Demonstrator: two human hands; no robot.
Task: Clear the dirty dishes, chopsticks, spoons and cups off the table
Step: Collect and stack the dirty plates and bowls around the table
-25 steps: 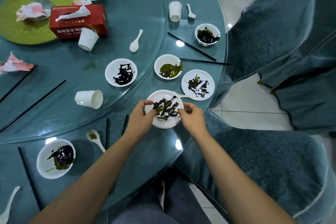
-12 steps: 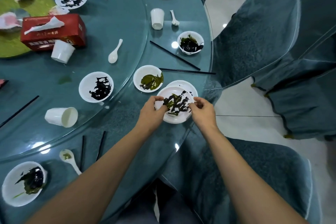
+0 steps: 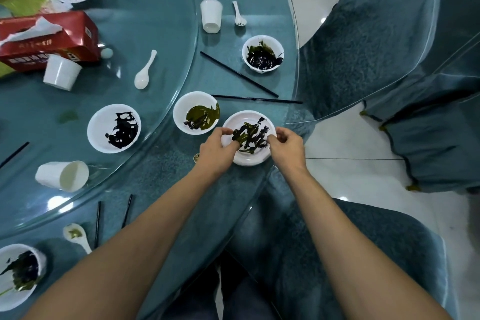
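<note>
1. Red tissue box point(image 3: 49, 41), top left on the glass turntable point(image 3: 145, 8), carries the only print in view. None of it is legible.
2. Long side facing cam, mid-height: faint row of pale chars, approx. Chinese-style. Too blurred to read, so no word or brand can be made out.
3. Same side, lower edge: brighter row of white chars, also smeared and unreadable. Can't tell chars from digits.
4. Same side, right end near the corner: small white mark, illegible.
5. Short end face, right of box: small white patch, poss. a barcode or QR-type label. No digits can be read.
</note>
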